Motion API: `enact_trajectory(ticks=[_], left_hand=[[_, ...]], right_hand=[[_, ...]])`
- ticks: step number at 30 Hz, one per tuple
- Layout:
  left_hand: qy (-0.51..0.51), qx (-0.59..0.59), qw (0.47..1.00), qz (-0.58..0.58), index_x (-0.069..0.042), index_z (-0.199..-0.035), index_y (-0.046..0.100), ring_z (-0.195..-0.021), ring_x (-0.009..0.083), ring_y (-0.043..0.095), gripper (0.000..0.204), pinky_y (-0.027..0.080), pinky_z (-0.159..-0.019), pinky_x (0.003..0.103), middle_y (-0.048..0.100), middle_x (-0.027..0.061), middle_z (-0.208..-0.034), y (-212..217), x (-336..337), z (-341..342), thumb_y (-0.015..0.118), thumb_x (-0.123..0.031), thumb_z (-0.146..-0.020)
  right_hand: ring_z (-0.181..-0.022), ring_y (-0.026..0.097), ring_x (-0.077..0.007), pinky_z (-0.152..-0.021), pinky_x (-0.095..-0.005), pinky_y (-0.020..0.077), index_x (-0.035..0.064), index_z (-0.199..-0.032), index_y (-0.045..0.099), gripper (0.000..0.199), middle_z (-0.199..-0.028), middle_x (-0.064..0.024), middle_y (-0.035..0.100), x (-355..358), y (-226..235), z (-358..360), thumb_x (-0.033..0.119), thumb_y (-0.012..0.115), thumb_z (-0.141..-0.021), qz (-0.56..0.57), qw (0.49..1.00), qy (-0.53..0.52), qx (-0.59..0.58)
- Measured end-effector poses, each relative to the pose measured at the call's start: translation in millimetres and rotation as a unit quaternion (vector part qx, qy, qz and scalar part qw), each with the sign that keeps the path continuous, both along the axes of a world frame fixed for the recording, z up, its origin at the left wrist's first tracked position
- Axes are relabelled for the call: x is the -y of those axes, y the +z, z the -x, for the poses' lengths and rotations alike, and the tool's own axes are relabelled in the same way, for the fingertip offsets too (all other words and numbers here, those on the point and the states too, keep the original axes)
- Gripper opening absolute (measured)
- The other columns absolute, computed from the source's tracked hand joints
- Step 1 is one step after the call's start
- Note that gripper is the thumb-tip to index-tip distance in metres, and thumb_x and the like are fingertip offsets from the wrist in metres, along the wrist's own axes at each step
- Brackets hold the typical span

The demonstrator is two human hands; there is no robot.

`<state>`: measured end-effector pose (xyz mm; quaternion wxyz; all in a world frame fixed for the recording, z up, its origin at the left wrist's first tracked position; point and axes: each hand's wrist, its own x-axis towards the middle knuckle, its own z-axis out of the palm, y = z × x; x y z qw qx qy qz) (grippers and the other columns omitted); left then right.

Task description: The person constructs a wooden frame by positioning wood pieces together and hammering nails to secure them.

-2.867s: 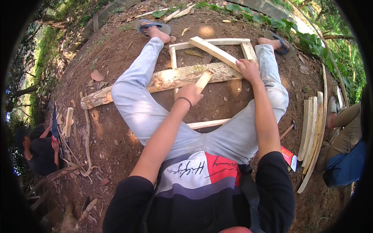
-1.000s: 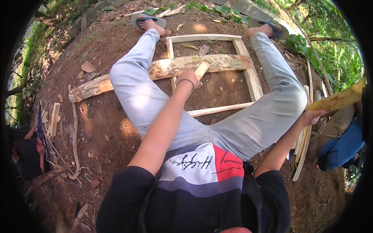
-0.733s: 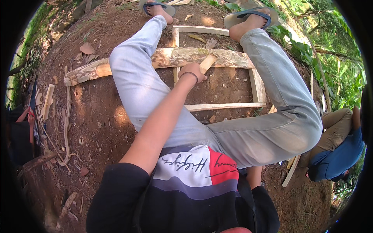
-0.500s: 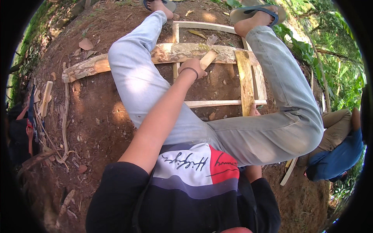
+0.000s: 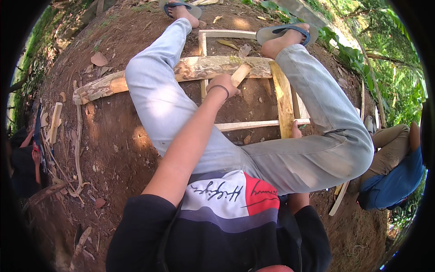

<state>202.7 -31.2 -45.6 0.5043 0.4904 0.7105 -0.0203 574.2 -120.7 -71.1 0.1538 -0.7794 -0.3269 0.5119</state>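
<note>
My left hand [image 5: 222, 85] is closed around a short pale piece of wood [image 5: 240, 75], whose far end meets a rough log [image 5: 199, 68] lying crosswise on the ground. Beneath my right leg, only a bit of my right hand [image 5: 296, 130] shows, its fingers at the near end of a yellowish wooden slat [image 5: 282, 97]. That slat's far end rests against the log. Under both lies a rectangular frame [image 5: 247, 125] of thin wooden strips. My right forearm is mostly hidden behind the leg.
My sandalled feet [image 5: 290, 36] are planted beyond the log. Loose wood pieces [image 5: 55, 122] and thin sticks [image 5: 78, 136] lie on the brown soil at left. One person in blue [image 5: 392, 186] crouches at right, another in dark clothes [image 5: 25, 163] at far left. Green plants line the right.
My right foot has shifted a little to the left and nearer. Both hands keep their grip with little movement, and the view has shifted slightly.
</note>
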Motion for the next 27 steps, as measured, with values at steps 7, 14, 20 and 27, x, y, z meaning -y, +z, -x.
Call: enact_trajectory(ticks=[7, 14, 20, 27], left_hand=[[0.018, -0.014, 1.0, -0.007, -0.007, -0.107, 0.066, -0.098, 0.026, 0.065, 0.049, 0.051, -0.082, 0.038, 0.067, 0.0114, -0.106, -4, 0, -4, 0.078, -0.035, -0.069], [0.031, 0.0, 0.999, -0.02, -0.007, -0.105, 0.066, -0.095, 0.0272, 0.065, 0.046, 0.05, -0.084, 0.037, 0.068, 0.0138, -0.101, -6, 5, -1, 0.079, -0.033, -0.068], [0.006, -0.005, 1.0, 0.004, -0.006, -0.108, 0.065, -0.098, 0.0251, 0.065, 0.049, 0.051, -0.083, 0.038, 0.067, 0.012, -0.106, 4, -1, -2, 0.078, -0.034, -0.07], [0.015, -0.007, 1.0, 0.0, -0.005, -0.109, 0.064, -0.099, 0.0261, 0.064, 0.051, 0.051, -0.083, 0.039, 0.067, 0.0129, -0.107, -2, 1, 0, 0.078, -0.034, -0.07]], right_hand=[[-0.069, 0.054, -0.0145, -0.063, -0.0326, 0.0433, -0.0026, -0.091, 0.064, 0.057, -0.075, -0.0089, 0.062, -34, 19, -4, 0.049, 0.042, -0.095, -0.091, 0.987, 0.072, 0.114], [-0.09, 0.058, -0.0434, -0.08, -0.0479, 0.0436, 0.0027, -0.109, 0.057, 0.046, -0.096, -0.025, 0.062, -54, 46, 30, 0.044, 0.042, -0.095, -0.146, 0.84, 0.347, 0.391], [-0.103, 0.053, -0.0396, -0.087, -0.047, 0.0411, 0.0005, -0.122, 0.046, 0.056, -0.109, -0.0216, 0.057, -63, 32, 38, 0.043, 0.057, -0.087, -0.331, 0.791, 0.382, 0.345], [-0.116, 0.044, -0.0379, -0.094, -0.0514, 0.033, -0.0027, -0.135, 0.032, 0.078, -0.126, -0.0227, 0.046, -66, 27, 57, 0.043, 0.064, -0.081, -0.238, 0.824, 0.373, 0.353]])
